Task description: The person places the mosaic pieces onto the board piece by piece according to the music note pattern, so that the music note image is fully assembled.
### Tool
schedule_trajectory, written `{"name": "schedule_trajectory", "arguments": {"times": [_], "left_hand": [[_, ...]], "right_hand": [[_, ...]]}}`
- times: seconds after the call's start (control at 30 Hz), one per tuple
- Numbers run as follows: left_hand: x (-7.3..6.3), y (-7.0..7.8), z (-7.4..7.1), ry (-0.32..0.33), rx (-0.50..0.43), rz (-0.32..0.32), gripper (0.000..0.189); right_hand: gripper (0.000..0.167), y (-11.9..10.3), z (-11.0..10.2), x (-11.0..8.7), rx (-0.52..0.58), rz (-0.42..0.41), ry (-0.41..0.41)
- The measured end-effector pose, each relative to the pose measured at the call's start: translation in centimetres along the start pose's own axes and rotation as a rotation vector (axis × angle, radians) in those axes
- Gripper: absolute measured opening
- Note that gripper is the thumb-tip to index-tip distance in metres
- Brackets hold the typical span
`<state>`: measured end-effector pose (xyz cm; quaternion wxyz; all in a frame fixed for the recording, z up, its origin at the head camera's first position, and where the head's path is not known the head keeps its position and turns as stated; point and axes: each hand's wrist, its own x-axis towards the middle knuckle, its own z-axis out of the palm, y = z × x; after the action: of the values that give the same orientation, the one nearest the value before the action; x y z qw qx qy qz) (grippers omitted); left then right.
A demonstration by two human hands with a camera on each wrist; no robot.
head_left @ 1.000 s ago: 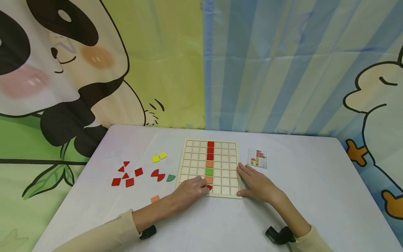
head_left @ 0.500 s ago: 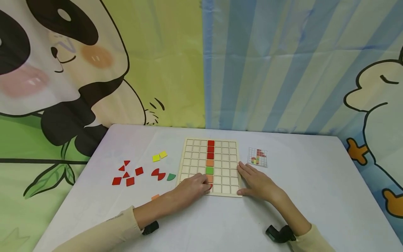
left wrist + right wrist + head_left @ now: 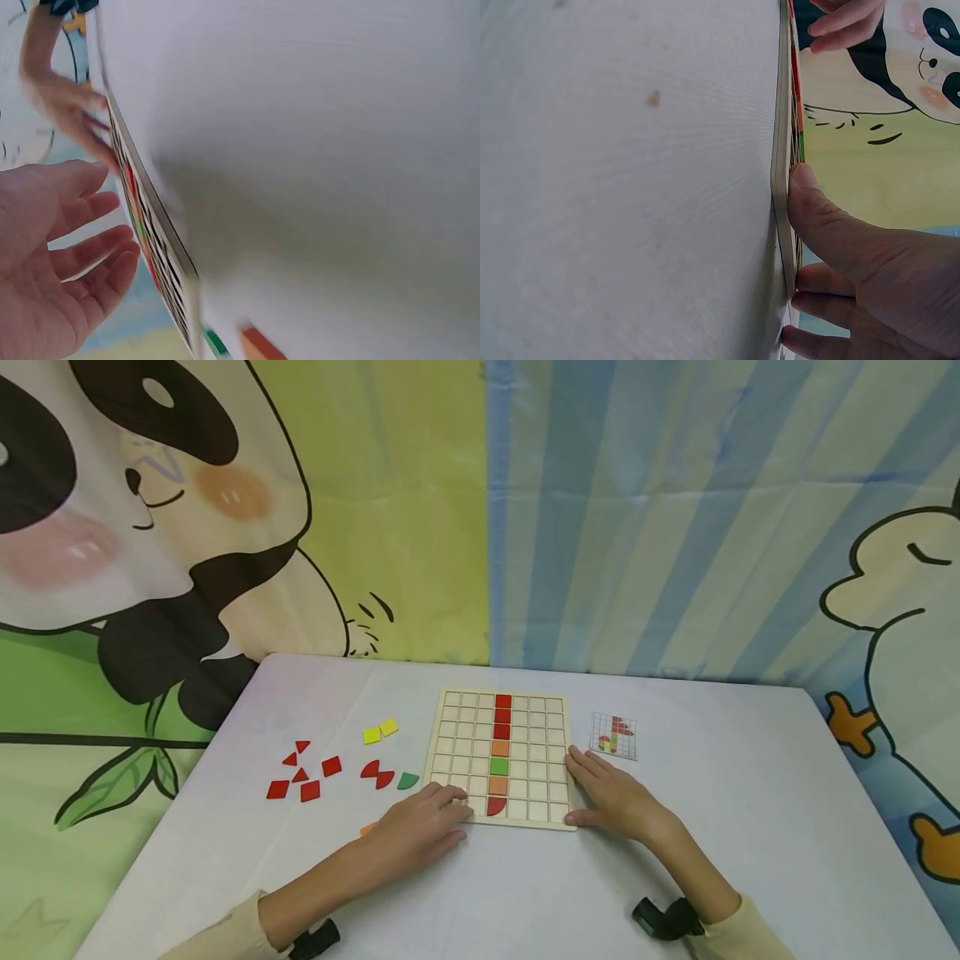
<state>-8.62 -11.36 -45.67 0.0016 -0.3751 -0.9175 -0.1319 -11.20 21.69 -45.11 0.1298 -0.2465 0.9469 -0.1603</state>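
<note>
Pale wooden grid board (image 3: 537, 777) sits partly under the left hand (image 3: 422, 828), fingers loose and empty; right hand (image 3: 617, 800) rests straight fingers on its edge. I'd brace there so the red quarter-circle tile (image 3: 495, 806) beside the left fingers lies flat.

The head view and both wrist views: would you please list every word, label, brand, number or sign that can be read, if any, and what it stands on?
No word, label, brand, number or sign can be read.
Pattern card: coloured grid; any lettering is too small to read.
Grid board and loose tiles: none seen.
Printed backdrop: drawings and stripes, no lettering seen.
</note>
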Motion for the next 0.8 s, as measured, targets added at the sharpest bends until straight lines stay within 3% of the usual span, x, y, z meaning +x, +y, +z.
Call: {"name": "schedule_trajectory", "arguments": {"times": [0.13, 0.27, 0.47, 0.63, 0.8], "left_hand": [[-1.2, -1.8, -1.0, 0.04, -0.037, -0.098, 0.031], [-1.6, -4.2, -2.1, 0.089, -0.038, -0.194, 0.034], [-1.0, -9.7, -3.2, 0.157, -0.061, -0.386, 0.032], [-1.0, -13.2, -3.0, 0.107, -0.115, -0.502, 0.029], [-1.0, -13.9, -2.7, 0.073, -0.17, -0.535, 0.027]], "right_hand": [[0.09, -0.1, 0.0, 0.0, -0.002, 0.0, 0.007], [0.09, 0.0, 0.1, 0.0, -0.007, -0.003, 0.013], [0.09, 0.2, 0.3, 0.0, -0.003, 0.009, 0.008], [0.09, 0.1, 0.3, 0.1, 0.007, 0.012, -0.004], [0.09, 0.1, 0.3, 0.1, -0.006, 0.015, -0.003]]}}
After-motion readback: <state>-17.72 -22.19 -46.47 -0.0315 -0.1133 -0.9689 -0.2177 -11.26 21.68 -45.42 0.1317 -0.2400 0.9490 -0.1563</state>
